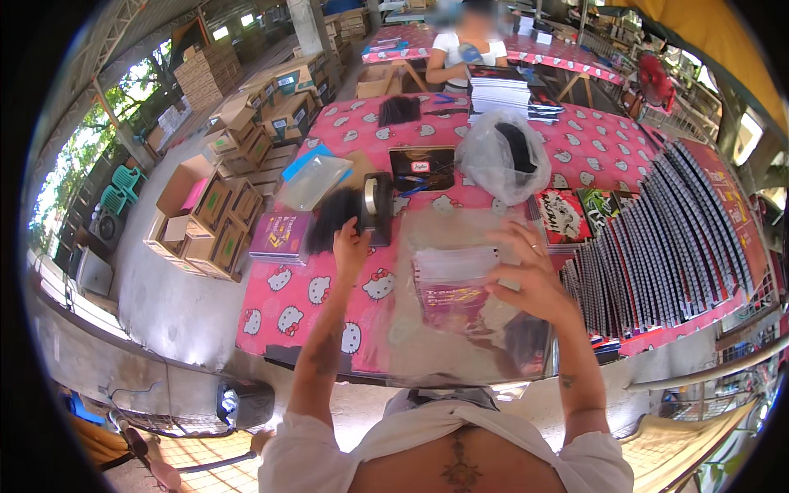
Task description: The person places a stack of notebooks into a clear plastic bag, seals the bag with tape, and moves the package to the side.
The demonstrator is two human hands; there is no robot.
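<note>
My left hand [351,240], its fingers bent together, is at the right edge of a pile of thin black strands [333,220]. Whatever its fingertips may pinch is too small to make out. Just beyond them is a black desktop device with a shiny metal handle [370,197]. My right hand [530,275] is open, fingers spread, at the right side of a purple-covered book [452,306] with white pages [456,264] uppermost. The book lies in front of me on a glossy, see-through sheet [411,337]; I cannot tell whether my right fingers touch it.
Purple books [279,237] are stacked at left. A long row of bound notebooks [657,238] fills the right side. Beyond are a clear plastic bag [503,158], blue-handled pliers [411,182] and a white paper stack [500,94]. A person [468,53] works across the table.
</note>
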